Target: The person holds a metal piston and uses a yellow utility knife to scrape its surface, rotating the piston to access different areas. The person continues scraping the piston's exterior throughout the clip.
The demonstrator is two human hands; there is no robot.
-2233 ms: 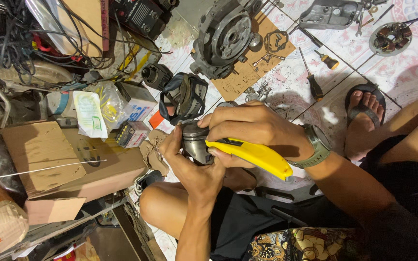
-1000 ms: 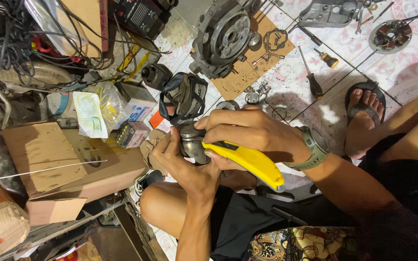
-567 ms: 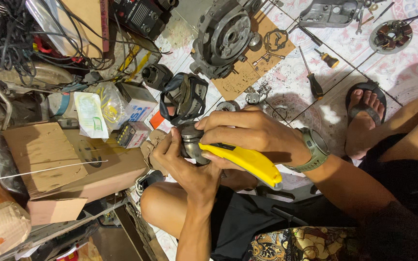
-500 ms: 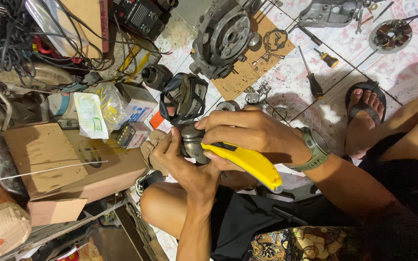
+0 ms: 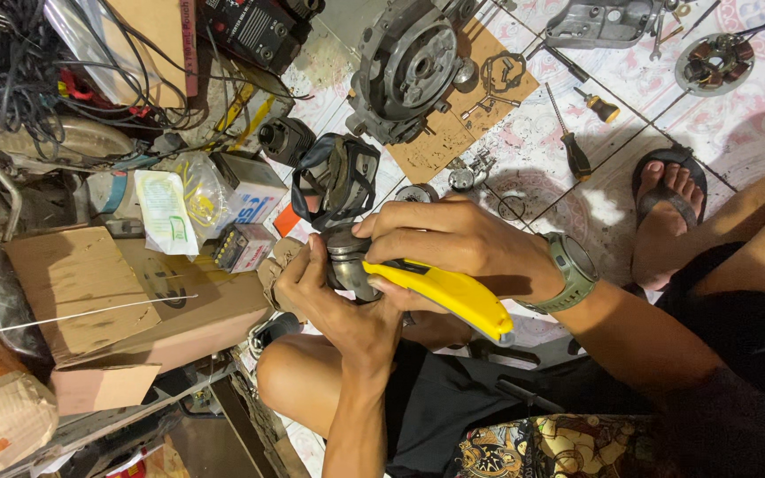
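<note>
My left hand [image 5: 338, 305] comes up from the bottom and cups a grey metal piston [image 5: 345, 259] from below. My right hand [image 5: 453, 239], with a grey-green watch [image 5: 570, 270] on the wrist, wraps over the piston's top and grips a yellow utility knife [image 5: 453, 296]. The knife's front end rests against the side of the piston; its blade tip is hidden by my fingers. Both hands are held above my bent knee [image 5: 298, 372].
On the tiled floor lie an engine crankcase [image 5: 409, 66] on cardboard, two screwdrivers [image 5: 573, 150], a stator [image 5: 714, 62] and a metal cover [image 5: 599, 22]. Cardboard boxes [image 5: 108, 296], small cartons, a dark strapped part [image 5: 338, 177] and tangled wires crowd the left. My sandalled foot [image 5: 666, 208] is at right.
Both hands with the piston and the knife have drifted slightly left. The knife has slid a little along the piston's side; the grips are unchanged.
</note>
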